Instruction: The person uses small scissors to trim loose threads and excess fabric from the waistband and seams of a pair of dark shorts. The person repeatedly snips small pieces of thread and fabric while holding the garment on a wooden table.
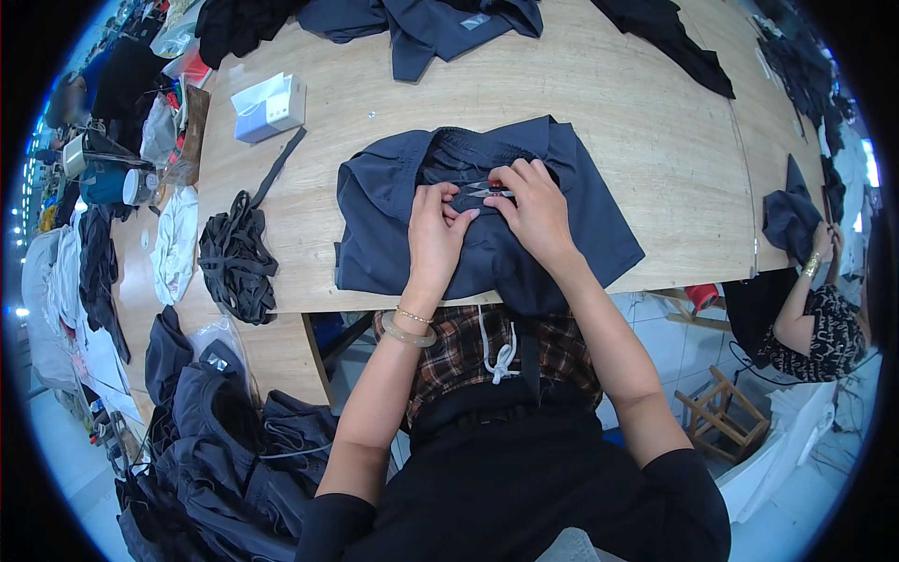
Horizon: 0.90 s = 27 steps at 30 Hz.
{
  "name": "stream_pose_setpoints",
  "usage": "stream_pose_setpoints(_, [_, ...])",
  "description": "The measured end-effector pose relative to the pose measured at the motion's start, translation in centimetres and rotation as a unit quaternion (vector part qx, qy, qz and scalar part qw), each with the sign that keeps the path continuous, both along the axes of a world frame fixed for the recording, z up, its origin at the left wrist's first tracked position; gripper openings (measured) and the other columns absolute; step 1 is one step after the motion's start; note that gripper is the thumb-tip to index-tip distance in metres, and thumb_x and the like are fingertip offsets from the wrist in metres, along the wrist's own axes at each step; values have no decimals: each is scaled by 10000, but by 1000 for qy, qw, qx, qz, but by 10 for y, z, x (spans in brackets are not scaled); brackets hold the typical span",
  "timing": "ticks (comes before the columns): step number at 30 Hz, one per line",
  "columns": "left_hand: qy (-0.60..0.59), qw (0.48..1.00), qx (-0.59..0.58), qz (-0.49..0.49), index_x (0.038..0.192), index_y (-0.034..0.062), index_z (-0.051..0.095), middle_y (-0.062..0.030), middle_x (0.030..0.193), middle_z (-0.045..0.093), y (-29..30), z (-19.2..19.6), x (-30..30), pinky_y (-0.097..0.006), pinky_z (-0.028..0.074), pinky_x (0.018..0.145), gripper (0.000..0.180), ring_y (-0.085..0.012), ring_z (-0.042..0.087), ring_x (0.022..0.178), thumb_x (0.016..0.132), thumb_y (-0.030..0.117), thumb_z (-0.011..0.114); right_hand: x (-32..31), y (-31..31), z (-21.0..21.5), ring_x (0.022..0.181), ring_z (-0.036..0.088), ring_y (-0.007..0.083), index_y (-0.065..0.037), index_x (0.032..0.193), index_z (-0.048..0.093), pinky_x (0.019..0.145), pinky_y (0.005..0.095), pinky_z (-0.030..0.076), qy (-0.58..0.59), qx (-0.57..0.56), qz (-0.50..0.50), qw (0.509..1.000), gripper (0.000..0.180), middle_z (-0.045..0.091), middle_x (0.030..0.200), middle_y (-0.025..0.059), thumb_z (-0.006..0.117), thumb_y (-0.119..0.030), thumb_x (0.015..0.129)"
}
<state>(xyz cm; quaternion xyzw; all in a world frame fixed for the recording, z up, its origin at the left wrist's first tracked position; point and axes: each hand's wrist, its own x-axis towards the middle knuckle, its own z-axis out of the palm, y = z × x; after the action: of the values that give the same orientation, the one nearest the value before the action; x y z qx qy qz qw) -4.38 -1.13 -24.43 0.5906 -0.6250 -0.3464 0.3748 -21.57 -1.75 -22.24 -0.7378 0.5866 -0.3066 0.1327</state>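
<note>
A dark navy garment with a gathered elastic waistband, seemingly shorts or trousers, lies on the table in front of me. My left hand pinches the cloth inside the waist opening, fingers and thumb together. Small thread snips with metal blades and a bit of red are in my right hand. Their blades point left, close to my left fingertips. What exactly lies between the blades is too small to make out. The front of the garment hangs over the table edge toward my lap.
A tissue box stands at the far left, with a heap of dark straps nearer me. More dark garments lie at the far edge and pile up at lower left. Another person handles dark cloth at the right, near a wooden stool.
</note>
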Motion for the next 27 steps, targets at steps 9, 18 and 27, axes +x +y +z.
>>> stream_pose_setpoints(9, [-35,999,-7,6,1132,17,632,-109,1026,581,0,4,-4,-348,559,693,372,-211,642,750,823,83,829,-2,-6,-4,893,581,37,-29,1096,684,843,198,477,-479,192,0,857,232,649,964,-23,799,-77,900])
stream_pose_setpoints(18, [-230,954,-190,-21,969,-6,685,-127,982,590,1,-1,-11,-404,559,737,86,-312,635,870,933,72,671,-15,-3,17,887,573,49,-27,1081,690,824,204,471,-472,178,-18,863,244,641,926,-24,812,-129,895])
stream_pose_setpoints(27, [-196,955,-218,-43,996,-11,676,-175,943,656,-5,-4,1,-441,551,743,99,-347,674,857,901,19,679,-17,-2,27,800,609,99,-49,1080,698,772,240,492,-308,137,-45,940,279,654,885,22,820,-205,884])
